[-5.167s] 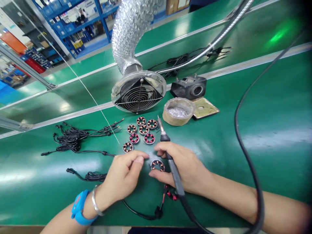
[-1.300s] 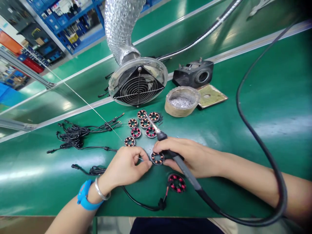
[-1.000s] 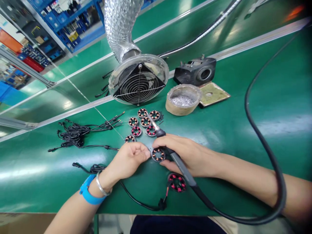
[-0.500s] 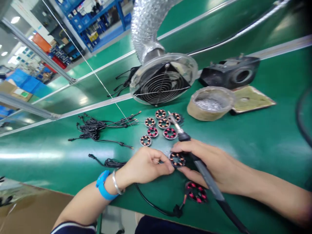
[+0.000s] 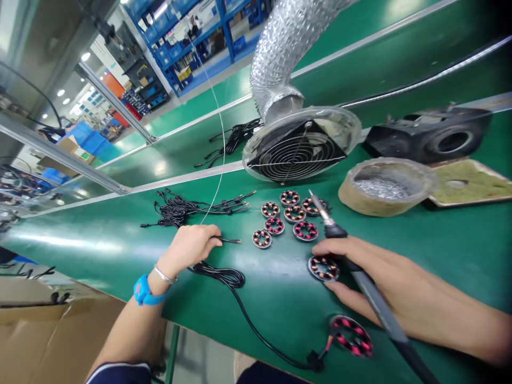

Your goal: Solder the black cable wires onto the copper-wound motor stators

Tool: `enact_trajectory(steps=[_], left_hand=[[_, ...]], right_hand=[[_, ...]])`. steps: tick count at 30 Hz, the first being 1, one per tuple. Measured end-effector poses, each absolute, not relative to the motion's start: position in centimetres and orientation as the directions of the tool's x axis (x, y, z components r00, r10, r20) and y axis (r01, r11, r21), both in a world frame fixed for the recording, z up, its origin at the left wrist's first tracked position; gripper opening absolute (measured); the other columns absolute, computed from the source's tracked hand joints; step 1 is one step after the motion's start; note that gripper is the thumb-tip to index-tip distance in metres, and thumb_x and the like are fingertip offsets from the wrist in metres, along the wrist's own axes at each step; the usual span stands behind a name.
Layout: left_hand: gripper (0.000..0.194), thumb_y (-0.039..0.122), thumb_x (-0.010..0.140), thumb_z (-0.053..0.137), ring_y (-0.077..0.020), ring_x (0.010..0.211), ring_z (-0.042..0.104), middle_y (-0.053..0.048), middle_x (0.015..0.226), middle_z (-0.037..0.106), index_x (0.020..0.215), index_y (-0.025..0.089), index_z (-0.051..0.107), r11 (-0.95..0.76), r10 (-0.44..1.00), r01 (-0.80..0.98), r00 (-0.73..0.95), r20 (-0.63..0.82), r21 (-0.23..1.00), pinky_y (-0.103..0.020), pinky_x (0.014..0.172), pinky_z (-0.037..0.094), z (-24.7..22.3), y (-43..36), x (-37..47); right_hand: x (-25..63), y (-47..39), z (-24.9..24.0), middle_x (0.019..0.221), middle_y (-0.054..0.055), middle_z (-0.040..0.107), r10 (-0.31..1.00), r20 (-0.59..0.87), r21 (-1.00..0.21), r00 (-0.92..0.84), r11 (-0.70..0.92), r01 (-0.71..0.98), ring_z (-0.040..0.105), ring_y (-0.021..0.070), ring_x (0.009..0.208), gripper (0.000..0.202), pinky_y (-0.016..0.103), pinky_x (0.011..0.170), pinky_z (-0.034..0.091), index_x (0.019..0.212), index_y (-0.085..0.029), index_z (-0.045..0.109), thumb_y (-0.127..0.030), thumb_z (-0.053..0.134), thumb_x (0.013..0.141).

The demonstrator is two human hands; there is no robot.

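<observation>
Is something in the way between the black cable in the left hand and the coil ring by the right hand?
Nearly: one small copper-coloured ring lies close to the straight path, just past the tip of the black cable. I see nothing else before the coil ring by the right hand.

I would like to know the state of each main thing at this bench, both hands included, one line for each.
Left hand: closed on a black cable
Right hand: holding the soldering iron and a coil ring
Soldering iron: held at a slant
Front red coil ring: joined to a partly looped cable
Seven other coil rings: lying clustered
Bowl: uncovered, silvery inside
Extractor fan: running or stopped, cannot tell
</observation>
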State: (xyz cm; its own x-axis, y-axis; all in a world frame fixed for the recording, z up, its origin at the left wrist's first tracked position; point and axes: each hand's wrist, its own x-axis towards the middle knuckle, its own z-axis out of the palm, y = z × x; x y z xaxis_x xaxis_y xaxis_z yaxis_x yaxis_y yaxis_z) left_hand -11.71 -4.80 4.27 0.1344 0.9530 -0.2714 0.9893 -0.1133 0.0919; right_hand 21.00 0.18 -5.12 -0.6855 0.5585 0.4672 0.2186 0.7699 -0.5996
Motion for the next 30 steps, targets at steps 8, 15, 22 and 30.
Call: enact_trajectory(steps=[8, 15, 22, 30], left_hand=[[0.031, 0.05, 0.087, 0.06, -0.0048, 0.033, 0.017, 0.011, 0.042, 0.029, 0.08, 0.019, 0.064, -0.441, 0.742, 0.493, -0.271, 0.614, 0.75, -0.018, 0.034, 0.017, 8.7, -8.2, -19.8], [0.019, 0.034, 0.075, 0.075, -0.0069, 0.043, 0.038, 0.007, 0.048, 0.044, 0.075, 0.017, 0.066, -0.237, 0.876, 0.664, -0.171, 0.452, 0.709, -0.018, 0.043, 0.031, 8.3, -7.3, -10.6], [0.021, 0.037, 0.088, 0.057, -0.0076, 0.044, 0.025, 0.01, 0.049, 0.026, 0.085, 0.016, 0.061, -0.152, 0.978, 0.816, 0.205, -0.033, 0.558, -0.021, 0.045, 0.02, 3.9, -5.2, -2.2], [0.024, 0.041, 0.088, 0.056, -0.0094, 0.051, 0.034, 0.008, 0.055, 0.038, 0.092, 0.018, 0.062, -0.126, 0.954, 0.78, 0.265, -0.14, 0.613, -0.022, 0.052, 0.026, 3.9, -4.8, -2.3]], right_hand=[[20.7, 0.2, -5.6, 0.097, 0.009, 0.067, 0.547, 0.515, -0.572, -0.66, 0.793, 0.21, 0.069, 0.021, 0.078, 0.038, 0.027, 0.064, 0.058, 0.119, -0.02, 0.052, -0.018, 0.058, 0.082], [20.7, 0.1, -4.6, 0.098, 0.009, 0.065, 0.545, 0.488, -0.557, -0.682, 0.796, 0.237, 0.068, 0.0205, 0.082, 0.039, 0.03, 0.069, 0.059, 0.12, -0.02, 0.05, -0.016, 0.056, 0.081], [19.6, -1.5, -1.2, 0.097, 0.004, 0.064, 0.735, 0.51, -0.743, -0.447, 0.638, 0.201, 0.065, 0.0132, 0.079, 0.034, 0.025, 0.071, 0.056, 0.111, -0.022, 0.048, -0.014, 0.06, 0.08], [18.3, -1.5, 0.3, 0.076, -0.003, 0.061, 0.783, 0.506, -0.798, -0.362, 0.585, 0.148, 0.059, 0.0079, 0.062, 0.023, 0.019, 0.06, 0.051, 0.101, -0.022, 0.049, -0.01, 0.055, 0.083]])
